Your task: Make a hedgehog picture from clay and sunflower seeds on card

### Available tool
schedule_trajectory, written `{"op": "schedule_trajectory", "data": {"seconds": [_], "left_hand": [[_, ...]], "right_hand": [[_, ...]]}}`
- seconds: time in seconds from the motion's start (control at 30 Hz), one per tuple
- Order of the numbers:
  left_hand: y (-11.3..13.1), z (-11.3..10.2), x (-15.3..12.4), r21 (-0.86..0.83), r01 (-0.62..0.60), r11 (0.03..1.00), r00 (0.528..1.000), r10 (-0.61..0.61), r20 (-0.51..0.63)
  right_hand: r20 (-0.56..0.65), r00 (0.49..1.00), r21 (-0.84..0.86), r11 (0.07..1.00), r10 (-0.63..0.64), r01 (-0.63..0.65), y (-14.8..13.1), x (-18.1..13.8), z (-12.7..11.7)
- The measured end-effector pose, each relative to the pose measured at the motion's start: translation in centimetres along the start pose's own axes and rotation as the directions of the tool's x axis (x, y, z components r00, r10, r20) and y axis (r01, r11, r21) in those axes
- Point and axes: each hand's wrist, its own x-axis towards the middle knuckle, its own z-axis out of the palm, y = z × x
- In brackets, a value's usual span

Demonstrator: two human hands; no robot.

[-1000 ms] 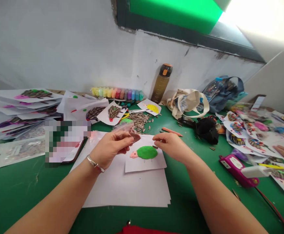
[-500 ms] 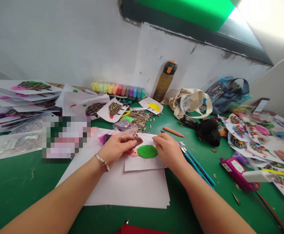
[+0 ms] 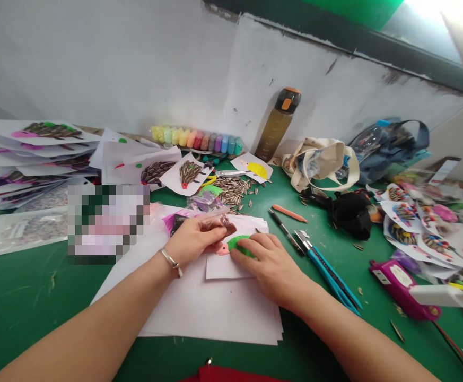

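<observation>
My left hand (image 3: 194,241) is closed in a pinch on a clear plastic packet of brown clay (image 3: 228,225), held just above the left edge of a small white paper card (image 3: 227,269). On that card are a flat green clay oval (image 3: 237,243) and a pink clay piece (image 3: 223,249) at its left end. Over the right part of the oval lies my right hand (image 3: 273,262), its fingers stretched out and touching the green clay. They cover much of it. Beneath the card is a stack of larger white sheets (image 3: 215,313).
Sunflower seeds (image 3: 233,192) lie in a pile behind the card. To the right are a black pen (image 3: 285,231), an orange pencil-like stick (image 3: 290,213), blue tweezers (image 3: 330,276) and a magenta glue gun-like device (image 3: 400,292). A bottle (image 3: 274,127) stands by the wall.
My right hand has moved left from the card's right edge onto the green clay, its fingers now spread flat. The black pen shows beside it. My left hand keeps its pinch.
</observation>
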Motion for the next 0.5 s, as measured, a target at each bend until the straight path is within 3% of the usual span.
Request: {"op": "schedule_trajectory", "data": {"seconds": [0.17,0.5], "left_hand": [[-0.21,-0.03,0.04,-0.006,-0.018,1.0,1.0,0.018,0.023],[-0.1,-0.03,0.01,-0.006,0.003,1.0,1.0,-0.003,0.001]], "right_hand": [[-0.067,0.997,-0.041,0.998,0.041,-0.044,0.15,-0.78,-0.01],[-0.043,0.999,-0.034,0.999,0.021,-0.023,0.13,-0.77,0.01]]}}
